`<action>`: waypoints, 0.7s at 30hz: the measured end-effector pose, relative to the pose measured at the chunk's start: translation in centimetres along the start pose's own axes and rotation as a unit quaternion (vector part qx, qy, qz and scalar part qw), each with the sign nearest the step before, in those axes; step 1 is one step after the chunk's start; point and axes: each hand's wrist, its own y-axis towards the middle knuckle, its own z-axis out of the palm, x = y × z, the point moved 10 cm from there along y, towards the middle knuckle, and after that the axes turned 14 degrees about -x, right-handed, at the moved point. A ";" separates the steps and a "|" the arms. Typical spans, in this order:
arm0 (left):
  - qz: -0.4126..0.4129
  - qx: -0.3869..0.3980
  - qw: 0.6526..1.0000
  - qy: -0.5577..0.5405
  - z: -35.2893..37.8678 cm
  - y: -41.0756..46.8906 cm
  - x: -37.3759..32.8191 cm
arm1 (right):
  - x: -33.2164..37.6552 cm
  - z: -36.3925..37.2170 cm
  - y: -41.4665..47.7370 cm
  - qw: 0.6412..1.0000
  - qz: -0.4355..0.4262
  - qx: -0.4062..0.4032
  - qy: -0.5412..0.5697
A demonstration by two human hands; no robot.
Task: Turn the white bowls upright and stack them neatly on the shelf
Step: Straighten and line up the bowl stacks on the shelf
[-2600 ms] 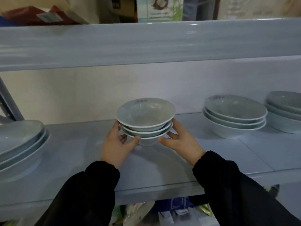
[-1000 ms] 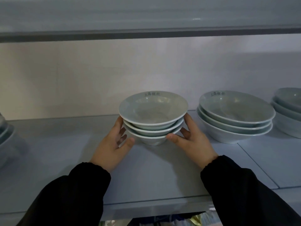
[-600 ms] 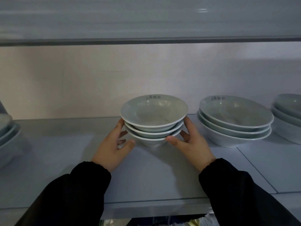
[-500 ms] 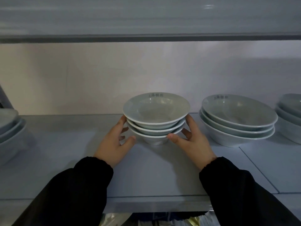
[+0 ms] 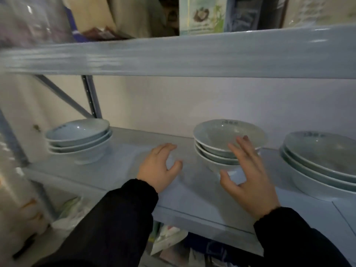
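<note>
**Centre stack set down; both hands clear of it**

The grey metal shelf (image 5: 119, 170) carries three stacks of upright white bowls, three bowls in each as far as can be counted. The right stack (image 5: 319, 160) is the broadest, partly cut by the frame edge. The centre stack (image 5: 215, 143) stands just beside it. The left stack (image 5: 79, 139) stands well apart, near the upright post.

The right hand (image 5: 246, 174) is spread wide, empty, in front of the centre stack; whether a fingertip touches the rim cannot be told. The left hand (image 5: 158, 166) is also spread and empty, over bare shelf between the left and centre stacks.

Step in hand, by judgement: release of the centre stack. No inverted bowl is visible. The next move calls for checking alignment or locating any remaining bowls.

Dark characters are printed inside each top bowl's rim; they are too blurred to read. A carton (image 5: 202, 14) on the upper shelf bears an illegible picture label.
</note>
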 end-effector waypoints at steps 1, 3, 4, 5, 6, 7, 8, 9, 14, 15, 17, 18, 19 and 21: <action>0.006 -0.007 1.000 0.012 -1.3 0.0 0.0 | 1.2 0.7 0.2 1.000 -0.015 0.016 0.010; 0.015 -0.017 0.999 0.031 -4.0 -0.1 0.1 | 3.4 1.7 0.7 0.998 -0.043 0.031 0.027; 0.015 -0.021 0.999 0.040 -5.4 0.0 0.4 | 4.4 2.1 1.1 0.997 -0.053 0.033 0.034; 0.016 -0.028 0.998 0.049 -6.7 0.0 0.7 | 5.4 2.6 1.4 0.997 -0.059 0.035 0.040; 0.018 -0.038 0.997 0.058 -8.1 0.1 1.1 | 6.2 3.3 1.7 0.996 -0.062 0.039 0.046; 0.020 -0.047 0.997 0.065 -9.5 0.2 1.6 | 7.1 4.1 1.9 0.996 -0.062 0.046 0.053; 0.020 -0.055 0.996 0.070 -10.7 0.2 2.2 | 7.9 5.0 1.9 0.995 -0.061 0.056 0.062; 0.018 -0.062 0.995 0.076 -11.9 0.3 3.0 | 8.8 6.2 1.8 0.993 -0.060 0.070 0.069; 0.003 -0.100 0.992 0.078 -16.8 1.6 7.8 | 12.3 13.4 0.6 0.986 -0.048 0.144 0.069; 0.005 -0.111 0.991 0.071 -17.7 2.0 8.7 | 12.9 14.9 0.4 0.985 -0.044 0.154 0.064; 0.001 -0.122 0.991 0.050 -19.4 2.7 10.8 | 14.1 18.1 0.1 0.984 -0.039 0.165 0.060; 0.000 -0.124 0.991 0.039 -20.3 3.0 11.9 | 14.7 19.8 0.0 0.983 -0.034 0.171 0.058; 0.001 -0.128 0.991 0.033 -21.1 3.2 12.9 | 15.4 21.5 0.0 0.982 -0.030 0.180 0.054; -0.004 -0.132 0.991 0.032 -22.7 3.7 15.4 | 16.7 25.1 0.1 0.977 -0.022 0.205 0.046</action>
